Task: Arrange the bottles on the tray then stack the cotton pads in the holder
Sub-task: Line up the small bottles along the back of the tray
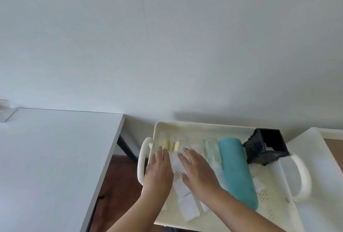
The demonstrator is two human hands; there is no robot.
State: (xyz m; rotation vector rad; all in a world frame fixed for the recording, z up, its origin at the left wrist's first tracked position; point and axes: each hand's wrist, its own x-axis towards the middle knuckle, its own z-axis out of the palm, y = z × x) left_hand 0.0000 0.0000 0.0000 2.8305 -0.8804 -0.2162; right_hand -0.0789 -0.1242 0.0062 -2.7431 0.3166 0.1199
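A cream perforated tray [207, 127] with looped handles holds several bottles lying on their sides. Two clear bottles have yellow collars, one [166, 143] under my left hand and one [176, 146] between my hands. My left hand [159, 170] lies flat on the leftmost bottle. My right hand [197, 168] rests flat, fingers spread, over another clear bottle. A pale green clear bottle [210, 150] and a large teal bottle [237, 170] lie to the right. A black holder [265, 146] sits tipped at the tray's far right corner. White cotton pads [259, 185] lie beside the teal bottle.
A white table [55, 157] stands to the left, with a gap showing dark wooden floor [118, 181] between it and the tray. Another white surface [319, 166] lies under the tray's right handle. A plain white wall fills the upper view.
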